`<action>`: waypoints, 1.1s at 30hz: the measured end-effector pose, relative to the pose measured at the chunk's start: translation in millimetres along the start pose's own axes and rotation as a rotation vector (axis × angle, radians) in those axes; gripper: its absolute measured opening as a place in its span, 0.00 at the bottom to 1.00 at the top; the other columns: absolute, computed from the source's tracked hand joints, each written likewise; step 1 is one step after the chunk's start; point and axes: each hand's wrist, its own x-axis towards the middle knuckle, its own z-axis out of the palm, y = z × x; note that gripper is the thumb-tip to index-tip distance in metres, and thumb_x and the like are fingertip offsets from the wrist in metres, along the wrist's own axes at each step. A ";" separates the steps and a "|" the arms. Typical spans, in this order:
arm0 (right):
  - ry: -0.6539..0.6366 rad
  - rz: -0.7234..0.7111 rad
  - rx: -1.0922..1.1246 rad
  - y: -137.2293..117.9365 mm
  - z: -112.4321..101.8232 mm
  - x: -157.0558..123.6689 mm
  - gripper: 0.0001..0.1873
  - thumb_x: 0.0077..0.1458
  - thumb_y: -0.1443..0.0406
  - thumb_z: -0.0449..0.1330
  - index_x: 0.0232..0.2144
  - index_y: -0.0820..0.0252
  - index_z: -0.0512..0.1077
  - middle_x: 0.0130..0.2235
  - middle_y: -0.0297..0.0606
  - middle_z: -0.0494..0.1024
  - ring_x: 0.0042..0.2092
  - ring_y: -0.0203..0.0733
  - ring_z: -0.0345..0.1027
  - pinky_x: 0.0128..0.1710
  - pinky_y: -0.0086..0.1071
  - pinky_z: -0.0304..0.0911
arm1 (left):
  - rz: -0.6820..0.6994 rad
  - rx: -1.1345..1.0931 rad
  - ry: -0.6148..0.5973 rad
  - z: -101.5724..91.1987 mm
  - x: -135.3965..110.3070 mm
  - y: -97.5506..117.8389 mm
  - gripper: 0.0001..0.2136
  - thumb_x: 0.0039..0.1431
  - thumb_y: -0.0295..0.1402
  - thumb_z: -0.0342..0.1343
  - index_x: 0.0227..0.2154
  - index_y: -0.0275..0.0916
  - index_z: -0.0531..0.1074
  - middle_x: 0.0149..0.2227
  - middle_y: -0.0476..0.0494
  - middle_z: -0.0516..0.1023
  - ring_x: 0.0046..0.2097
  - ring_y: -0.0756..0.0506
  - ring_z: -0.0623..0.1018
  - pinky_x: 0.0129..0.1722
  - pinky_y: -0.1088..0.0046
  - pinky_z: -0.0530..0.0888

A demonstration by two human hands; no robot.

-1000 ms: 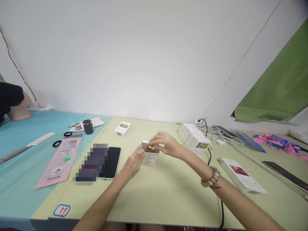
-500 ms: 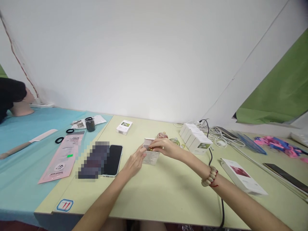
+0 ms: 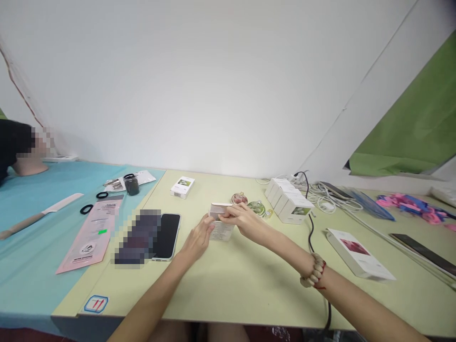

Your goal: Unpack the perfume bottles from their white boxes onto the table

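Note:
A small white carton (image 3: 221, 231) with fine print on its face is held above the table between my two hands, its top flap up. My left hand (image 3: 198, 237) grips the carton's left side. At the top opening, the fingers of my right hand (image 3: 245, 219) are pinched together against the flap; whether anything else is between them is hidden. Just behind my right hand lie a round reddish bottle (image 3: 239, 198) and a round green bottle (image 3: 256, 208), with a small yellow-capped piece (image 3: 269, 213) beside them.
A row of white boxes (image 3: 285, 202) stands right of the bottles, near tangled white cables (image 3: 326, 202). One white box (image 3: 183, 186) lies at the back, a larger one (image 3: 358, 254) at right. Left are a phone (image 3: 167, 236), a pink packet (image 3: 96, 232) and a jar (image 3: 131, 185).
The gold piece at the carton's opening is no longer visible. My right fingers have shifted onto the top flap, and the carton sits slightly left and higher in view.

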 end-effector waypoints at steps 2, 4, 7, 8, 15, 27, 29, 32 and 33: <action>-0.016 0.026 0.006 -1.9 -1.8 -0.6 0.26 0.54 0.80 0.41 0.46 0.58 0.69 0.36 0.41 0.71 0.39 0.39 0.61 0.39 0.35 0.52 | -0.006 0.006 -0.002 0.4 -0.5 -0.2 0.12 0.64 0.32 0.38 0.47 0.38 0.60 0.45 0.40 0.68 0.42 0.48 0.72 0.43 0.70 0.69; -0.039 0.042 0.044 -1.9 -6.5 0.1 0.26 0.54 0.80 0.41 0.46 0.56 0.70 0.36 0.41 0.72 0.39 0.40 0.61 0.39 0.35 0.52 | -0.016 0.014 -0.001 0.4 -0.8 0.5 0.12 0.64 0.32 0.38 0.47 0.38 0.60 0.46 0.40 0.68 0.43 0.48 0.72 0.43 0.70 0.69; -0.074 0.033 0.177 2.5 -15.1 0.4 0.24 0.58 0.75 0.43 0.48 0.51 0.69 0.39 0.39 0.73 0.41 0.39 0.63 0.41 0.35 0.52 | -0.032 0.029 0.005 -0.1 -0.9 2.7 0.13 0.64 0.33 0.37 0.48 0.39 0.59 0.47 0.40 0.68 0.45 0.47 0.72 0.44 0.70 0.69; -0.064 0.040 0.217 4.5 -17.0 -0.3 0.21 0.59 0.72 0.44 0.48 0.50 0.68 0.41 0.38 0.73 0.42 0.39 0.63 0.42 0.36 0.52 | -0.035 0.033 0.006 -0.4 -0.9 3.4 0.13 0.64 0.34 0.37 0.49 0.39 0.59 0.47 0.40 0.68 0.46 0.47 0.72 0.44 0.70 0.69; 0.217 0.247 0.116 7.1 -5.6 -10.3 0.17 0.57 0.58 0.52 0.48 0.53 0.68 0.43 0.41 0.72 0.45 0.43 0.63 0.42 0.38 0.55 | -0.071 0.059 0.010 -1.6 -1.5 2.5 0.20 0.63 0.35 0.39 0.58 0.39 0.48 0.47 0.38 0.70 0.46 0.46 0.74 0.42 0.68 0.71; 0.425 0.336 0.186 6.6 17.4 -7.8 0.11 0.55 0.67 0.54 0.38 0.54 0.75 0.30 0.37 0.75 0.33 0.39 0.67 0.34 0.34 0.59 | -0.091 0.112 0.026 -1.4 0.0 5.1 0.21 0.64 0.36 0.39 0.59 0.41 0.49 0.47 0.39 0.71 0.41 0.47 0.75 0.38 0.71 0.71; 0.479 0.357 0.288 5.5 19.1 -6.0 0.11 0.53 0.68 0.56 0.38 0.54 0.75 0.30 0.36 0.76 0.32 0.38 0.67 0.34 0.33 0.60 | -0.089 0.120 0.039 -1.5 0.7 5.8 0.21 0.64 0.35 0.38 0.59 0.41 0.48 0.47 0.39 0.70 0.40 0.47 0.75 0.37 0.72 0.71; 0.517 0.377 0.415 6.4 17.1 -6.8 0.10 0.51 0.68 0.57 0.36 0.54 0.76 0.30 0.35 0.77 0.32 0.38 0.68 0.33 0.33 0.62 | -0.094 0.144 0.032 -1.6 2.3 6.3 0.21 0.64 0.35 0.37 0.59 0.40 0.47 0.46 0.39 0.70 0.40 0.47 0.74 0.37 0.72 0.70; 0.507 0.376 0.428 7.8 15.6 -7.8 0.10 0.51 0.68 0.58 0.35 0.53 0.76 0.30 0.34 0.77 0.33 0.38 0.68 0.33 0.33 0.63 | -0.097 0.151 0.025 -1.8 3.0 6.5 0.21 0.64 0.36 0.37 0.59 0.41 0.46 0.46 0.39 0.70 0.40 0.47 0.74 0.37 0.72 0.70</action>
